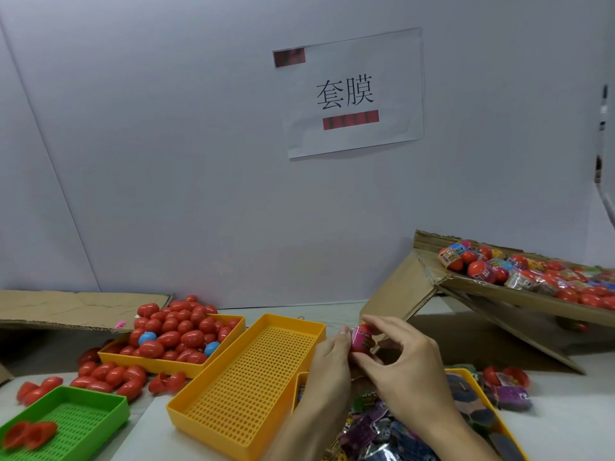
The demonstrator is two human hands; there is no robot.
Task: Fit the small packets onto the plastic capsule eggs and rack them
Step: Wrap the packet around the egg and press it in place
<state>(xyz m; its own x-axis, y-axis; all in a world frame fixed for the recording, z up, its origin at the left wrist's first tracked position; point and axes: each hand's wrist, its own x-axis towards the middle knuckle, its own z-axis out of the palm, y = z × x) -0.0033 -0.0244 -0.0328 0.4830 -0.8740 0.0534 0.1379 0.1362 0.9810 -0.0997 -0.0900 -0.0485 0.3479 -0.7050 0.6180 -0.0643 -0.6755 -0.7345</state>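
Observation:
A red capsule egg with a pink packet round it sits between both my hands above the table. My left hand grips it from the left, thumb up against the packet. From the right, my right hand pinches it with curled fingers. Loose packets fill a yellow tray under my wrists. Bare red eggs, with two blue ones, are heaped in a yellow tray at the left. Wrapped eggs lie in a tilted cardboard box at the right.
A yellow perforated tray with nothing in it stands in the middle. A green tray at the front left holds red egg halves. Red eggs lie loose on the table. Flat cardboard lies at the back left. A paper sign hangs on the wall.

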